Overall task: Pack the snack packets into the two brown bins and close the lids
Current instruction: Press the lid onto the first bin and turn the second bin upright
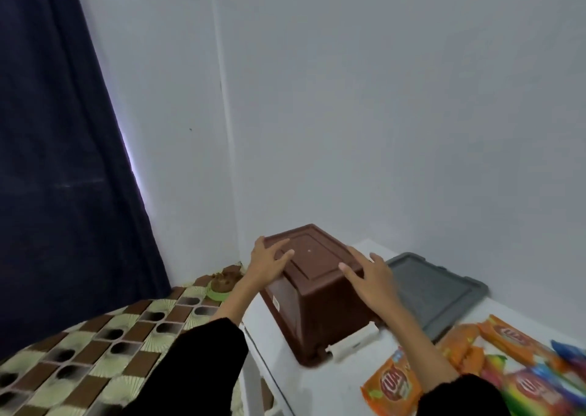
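Observation:
A brown plastic bin (320, 304) stands upside down on the white table (329, 387), its base facing up and a white clip latch (355, 342) at its lower rim. My left hand (268, 263) lies on the left edge of the upturned base with its fingers spread. My right hand (369, 277) rests on the right edge, fingers straight. Orange snack packets (393, 380) lie on the table at the lower right, with more orange, rainbow and blue packets (507, 346) beside them. Only one brown bin is in view.
A grey lid (444, 292) lies flat behind the bin on the right. To the left is a surface with a brown and cream patterned cloth (95, 346) and a small brown object on a green dish (222, 285). A dark blue curtain (57, 162) hangs at left; white walls stand behind.

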